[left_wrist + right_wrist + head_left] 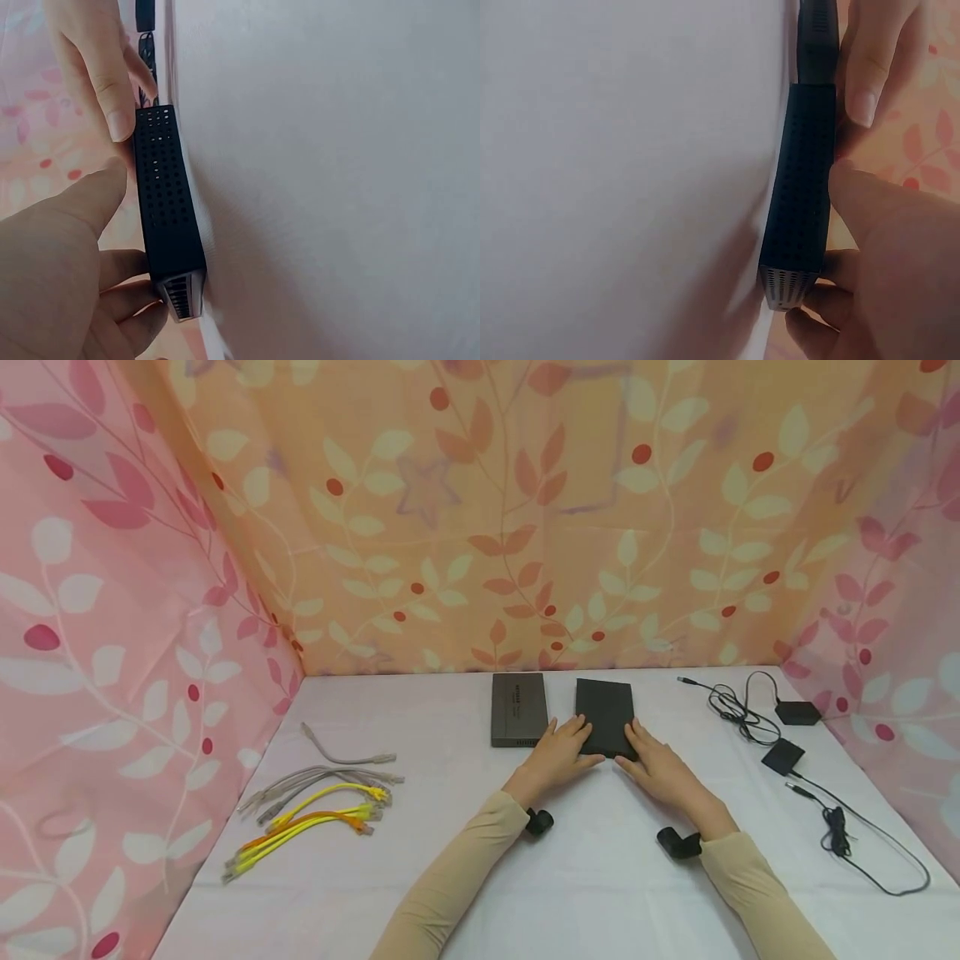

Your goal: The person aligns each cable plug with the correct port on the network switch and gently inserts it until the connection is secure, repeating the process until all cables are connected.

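A flat black device box (606, 714) with rows of small holes along its near side lies on the white table, between both hands. My left hand (557, 753) has its fingertips at the box's left edge. Against the right edge rest the fingers of my right hand (664, 770). Both thumbs point inward along the near edge. In the left wrist view, the thumb of the left hand (64, 262) stands beside the perforated face and other fingers touch the box's end. The right wrist view shows the right hand (904, 255) similarly placed. Just left lies a dark grey network switch (519, 710).
Grey network cables (322, 774) and yellow and orange ones (303, 835) lie at the left. On the right are a black power adapter (798, 713) with a coiled cord and another adapter (783, 757) with a bundled cord. A floral curtain (480, 527) hangs behind the table.
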A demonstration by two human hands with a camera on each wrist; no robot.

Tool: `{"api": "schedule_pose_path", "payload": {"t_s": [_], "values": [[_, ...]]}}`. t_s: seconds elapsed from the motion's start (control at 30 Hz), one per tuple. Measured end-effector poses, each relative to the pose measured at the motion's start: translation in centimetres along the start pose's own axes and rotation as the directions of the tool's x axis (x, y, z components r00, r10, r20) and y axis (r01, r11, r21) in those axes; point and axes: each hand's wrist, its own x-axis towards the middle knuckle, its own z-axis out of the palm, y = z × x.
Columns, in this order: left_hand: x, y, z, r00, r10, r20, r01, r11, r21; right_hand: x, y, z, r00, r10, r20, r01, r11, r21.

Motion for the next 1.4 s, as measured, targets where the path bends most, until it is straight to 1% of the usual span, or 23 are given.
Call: {"api": "schedule_pose_path", "payload": {"t_s": [0.2, 0.37, 0.53, 0.67, 0.87, 1.0, 1.23, 1.4], "values": [[-0.2, 0.5, -0.3, 1.000, -0.001, 0.005, 0.001, 1.000, -0.008, -0.8, -0.6, 0.3, 1.000, -0.001, -0.022, 0.000, 0.999, -0.050], [-0.4, 0.9, -0.3, 1.000, -0.003, 0.022, 0.004, 1.000, -0.004, -1.6, -1.3, 0.5, 0.999, -0.038, -0.028, 0.036, 0.996, -0.079], [-0.3, 1.1, -0.2, 1.000, -0.010, 0.028, 0.009, 1.000, 0.029, -2.2, -2.2, 0.4, 0.995, -0.086, -0.051, 0.079, 0.989, -0.126], [-0.1, 1.6, 0.0, 0.999, -0.019, 0.026, 0.017, 0.998, 0.052, -2.6, -2.9, 0.0, 0.992, -0.108, -0.067, 0.097, 0.983, -0.155], [-0.1, 2.5, 0.1, 0.998, -0.054, 0.035, 0.051, 0.996, 0.067, -3.1, -3.4, 0.1, 0.991, -0.114, -0.066, 0.104, 0.984, -0.143], [-0.2, 2.9, 0.2, 0.997, -0.069, 0.022, 0.067, 0.996, 0.061, -3.4, -3.6, 0.4, 0.990, -0.117, -0.073, 0.107, 0.985, -0.136], [0.1, 2.9, 0.5, 0.996, -0.091, 0.007, 0.091, 0.996, 0.016, -3.4, -4.0, 0.7, 0.989, -0.127, -0.080, 0.114, 0.983, -0.144], [0.1, 2.7, 0.6, 0.996, -0.085, -0.002, 0.085, 0.996, -0.002, -3.5, -3.9, 0.5, 0.986, -0.152, -0.066, 0.141, 0.979, -0.149]]}}
